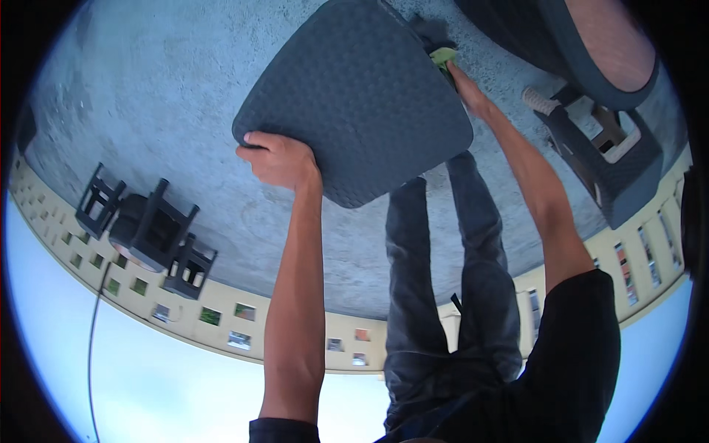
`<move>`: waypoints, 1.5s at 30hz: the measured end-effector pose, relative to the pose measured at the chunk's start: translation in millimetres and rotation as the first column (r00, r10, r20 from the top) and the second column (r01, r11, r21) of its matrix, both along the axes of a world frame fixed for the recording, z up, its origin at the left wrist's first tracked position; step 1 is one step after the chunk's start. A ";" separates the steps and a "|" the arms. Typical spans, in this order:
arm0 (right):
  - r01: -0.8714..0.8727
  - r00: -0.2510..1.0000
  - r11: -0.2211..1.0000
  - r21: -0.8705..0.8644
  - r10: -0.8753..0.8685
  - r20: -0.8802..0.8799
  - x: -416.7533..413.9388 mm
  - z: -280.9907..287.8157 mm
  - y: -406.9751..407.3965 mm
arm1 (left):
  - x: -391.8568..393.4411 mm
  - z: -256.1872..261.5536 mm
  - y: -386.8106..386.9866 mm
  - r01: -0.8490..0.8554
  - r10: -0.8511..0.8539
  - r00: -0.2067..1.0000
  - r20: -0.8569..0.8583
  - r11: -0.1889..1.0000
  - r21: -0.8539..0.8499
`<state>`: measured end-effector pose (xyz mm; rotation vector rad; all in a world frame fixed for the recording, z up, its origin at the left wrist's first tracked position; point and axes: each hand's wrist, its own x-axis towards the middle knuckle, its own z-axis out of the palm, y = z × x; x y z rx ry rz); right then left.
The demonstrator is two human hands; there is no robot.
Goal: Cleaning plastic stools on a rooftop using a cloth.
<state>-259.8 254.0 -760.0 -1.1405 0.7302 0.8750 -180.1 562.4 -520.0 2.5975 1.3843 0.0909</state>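
A dark grey panel with a woven texture, seemingly part of a moulded plastic chair, is tilted before me with its broad face towards me. My left hand grips its lower left corner, fingers curled over the edge. At the panel's right edge, my right hand holds a green cloth against the side. The far side of the panel is hidden, and its top runs out of view. A dark shadow or object behind the cloth is too unclear to name.
Right of me stands a dark woven-texture armchair, and above it a dark-rimmed piece of furniture with a pale top. Several dark chairs surround a round table at left. A cream perforated parapet wall borders the concrete floor.
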 end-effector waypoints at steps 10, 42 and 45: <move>0.581 0.799 0.806 0.113 -0.591 0.114 -66.8 257.7 45.1 | 3.4 4.3 11.2 -0.027 0.026 0.999 -0.020 1.000 -0.015; -0.275 -0.434 0.103 -0.956 0.874 0.220 -47.7 304.5 179.4 | -220.1 29.2 -7.8 0.174 0.148 0.858 0.492 0.817 -0.550; -0.426 -0.417 0.066 -0.902 0.871 0.260 -53.5 313.0 174.1 | -193.3 12.4 -38.1 0.180 0.247 0.800 0.547 0.771 -0.611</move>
